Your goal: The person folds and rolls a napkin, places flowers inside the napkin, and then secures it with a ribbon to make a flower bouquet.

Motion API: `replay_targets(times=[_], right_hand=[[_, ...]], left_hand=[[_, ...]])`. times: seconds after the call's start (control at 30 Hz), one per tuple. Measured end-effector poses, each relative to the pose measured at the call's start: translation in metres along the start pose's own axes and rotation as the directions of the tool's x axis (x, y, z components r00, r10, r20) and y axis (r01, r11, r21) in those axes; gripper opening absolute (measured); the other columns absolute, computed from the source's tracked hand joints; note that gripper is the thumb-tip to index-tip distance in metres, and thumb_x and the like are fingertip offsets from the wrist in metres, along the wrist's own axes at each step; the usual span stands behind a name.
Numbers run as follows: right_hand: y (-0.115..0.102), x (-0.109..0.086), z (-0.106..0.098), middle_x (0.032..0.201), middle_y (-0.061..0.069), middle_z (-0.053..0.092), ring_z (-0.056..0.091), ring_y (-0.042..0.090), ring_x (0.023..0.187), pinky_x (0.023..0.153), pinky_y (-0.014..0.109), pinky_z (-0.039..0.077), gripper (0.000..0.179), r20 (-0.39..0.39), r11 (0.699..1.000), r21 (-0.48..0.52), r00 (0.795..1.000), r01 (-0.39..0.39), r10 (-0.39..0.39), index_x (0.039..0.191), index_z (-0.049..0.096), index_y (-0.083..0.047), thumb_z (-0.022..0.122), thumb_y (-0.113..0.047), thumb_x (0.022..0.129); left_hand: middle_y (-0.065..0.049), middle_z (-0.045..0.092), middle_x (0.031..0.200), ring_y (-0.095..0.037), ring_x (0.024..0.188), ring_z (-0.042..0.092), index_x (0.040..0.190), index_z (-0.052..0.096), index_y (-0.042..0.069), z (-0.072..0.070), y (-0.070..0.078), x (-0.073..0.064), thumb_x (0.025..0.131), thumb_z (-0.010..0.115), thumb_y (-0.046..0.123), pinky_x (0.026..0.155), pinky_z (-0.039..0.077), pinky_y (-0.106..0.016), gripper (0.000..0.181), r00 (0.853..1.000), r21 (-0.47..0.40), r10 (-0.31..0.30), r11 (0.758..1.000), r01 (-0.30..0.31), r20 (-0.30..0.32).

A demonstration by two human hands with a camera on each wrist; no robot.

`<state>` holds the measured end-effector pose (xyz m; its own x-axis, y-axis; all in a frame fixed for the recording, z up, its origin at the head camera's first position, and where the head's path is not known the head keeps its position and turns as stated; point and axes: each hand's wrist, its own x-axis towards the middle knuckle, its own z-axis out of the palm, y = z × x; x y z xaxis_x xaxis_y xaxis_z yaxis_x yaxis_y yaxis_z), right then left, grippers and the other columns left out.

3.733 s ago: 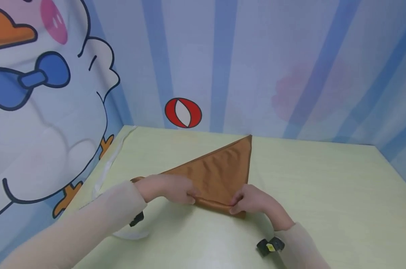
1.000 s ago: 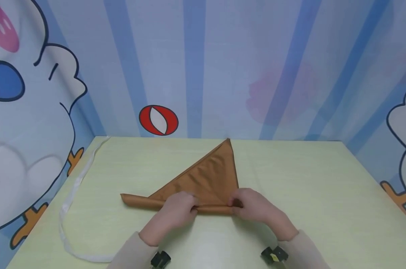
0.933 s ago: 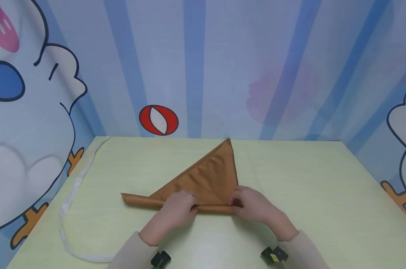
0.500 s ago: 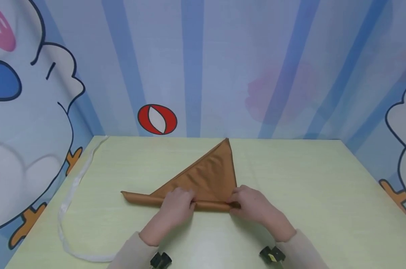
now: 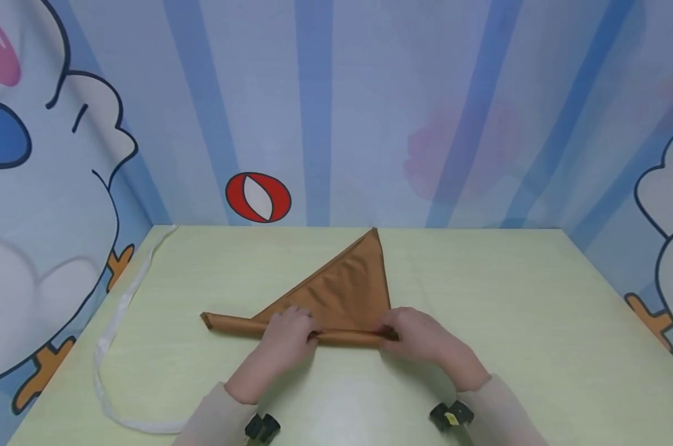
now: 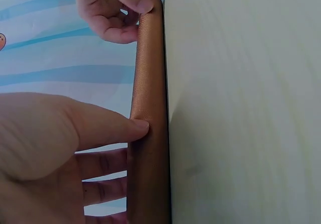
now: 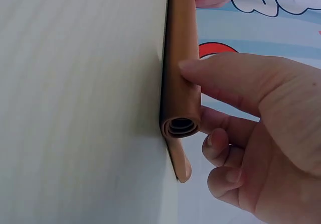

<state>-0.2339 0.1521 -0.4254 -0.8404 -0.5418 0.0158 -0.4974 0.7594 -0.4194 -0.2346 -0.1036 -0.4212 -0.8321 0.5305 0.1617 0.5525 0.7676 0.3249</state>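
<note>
A brown satiny cloth (image 5: 350, 291) lies on the table, a flat triangle with its tip pointing to the back. Its near edge is rolled into a tube (image 6: 149, 73) that sticks out to the left. My left hand (image 5: 286, 344) pinches the middle of the roll, thumb on the near side and fingers beyond it. Near the right end my right hand (image 5: 417, 334) pinches the roll the same way. In the right wrist view the roll's end (image 7: 180, 127) shows spiralled layers, and a loose flap (image 7: 179, 161) of cloth lies past it.
A white strip (image 5: 106, 341) curves along the left side of the pale table (image 5: 498, 310). A printed backdrop (image 5: 359, 111) with stripes and cartoon figures stands behind the table and at its sides. Small black devices (image 5: 450, 415) sit at both wrists.
The roll has turned a little farther from me, and less flat cloth shows. Earlier my left arm reached across the cloth's left part; it has since drawn back. The head view has shifted.
</note>
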Motion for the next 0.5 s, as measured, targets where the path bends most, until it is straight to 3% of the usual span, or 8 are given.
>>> replay_targets(times=[0.13, 0.27, 0.5], right_hand=[[0.0006, -0.0001, 0.0004, 0.090, -0.006, 0.066, 0.057, 0.009, 0.084, 0.078, 0.032, 0.049, 0.020, 0.019, 0.999, 0.035, 0.999, -0.040, 0.040, 0.097, 0.070, -0.010, 0.077, -0.012, 0.079], [0.0016, -0.0007, -0.0005, 0.089, -0.006, 0.067, 0.056, 0.008, 0.080, 0.075, 0.030, 0.049, 0.018, 0.023, 0.999, 0.040, 1.000, -0.016, 0.015, 0.097, 0.071, -0.009, 0.076, -0.011, 0.079], [0.0038, -0.0019, -0.0035, 0.086, -0.003, 0.069, 0.054, 0.007, 0.074, 0.070, 0.026, 0.046, 0.016, 0.037, 0.997, 0.078, 0.999, 0.016, -0.019, 0.096, 0.073, -0.006, 0.072, -0.010, 0.081]], left_hand=[[-0.008, 0.066, 0.086, -0.030, 0.086, 0.059, 0.089, 0.075, 0.005, -0.0003, 0.0003, -0.0011, 0.081, 0.070, 0.000, 0.069, 0.044, -0.048, 0.010, 1.000, -0.007, -0.005, 1.000, 0.004, -0.007], [-0.006, 0.068, 0.084, -0.029, 0.084, 0.062, 0.086, 0.073, 0.006, -0.0009, -0.0006, -0.0007, 0.082, 0.071, 0.001, 0.072, 0.045, -0.049, 0.007, 1.000, -0.010, 0.005, 1.000, -0.005, 0.002], [0.003, 0.060, 0.068, -0.017, 0.063, 0.055, 0.083, 0.056, 0.013, -0.0021, -0.0030, 0.0005, 0.082, 0.066, -0.003, 0.054, 0.037, -0.033, 0.018, 0.997, -0.004, 0.073, 0.997, -0.073, 0.026]])
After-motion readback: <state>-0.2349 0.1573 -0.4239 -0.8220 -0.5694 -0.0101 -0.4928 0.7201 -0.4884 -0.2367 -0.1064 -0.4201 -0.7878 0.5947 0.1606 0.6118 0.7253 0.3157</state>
